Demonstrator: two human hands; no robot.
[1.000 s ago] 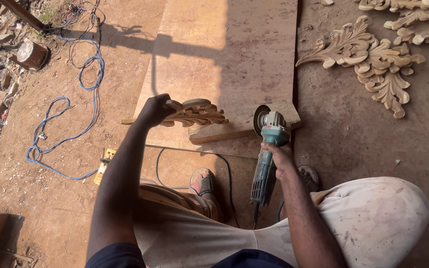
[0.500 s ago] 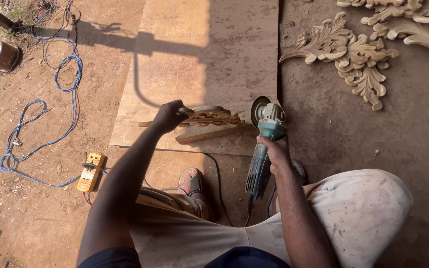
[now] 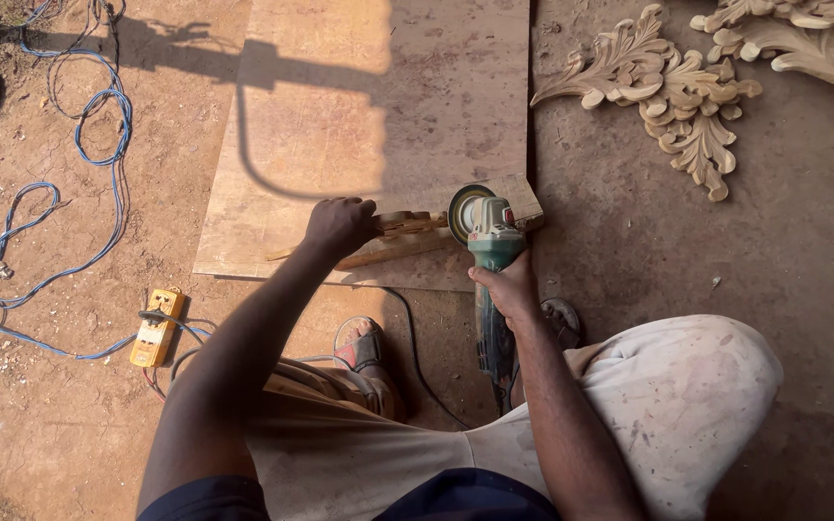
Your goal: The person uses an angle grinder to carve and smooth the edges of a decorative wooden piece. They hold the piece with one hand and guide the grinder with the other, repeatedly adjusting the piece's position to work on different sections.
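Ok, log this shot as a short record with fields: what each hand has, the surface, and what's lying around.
Left hand: grip closed on a small carved wooden piece, pressed to the board
Right hand: grip closed on a green angle grinder, its disc at the piece's end
Surface: flat plywood board on the dirt ground
Far right: pale carved leaf-shaped wooden ornaments
Left: blue coiled cable and yellow socket block
Feet: sandalled foot below the board's edge
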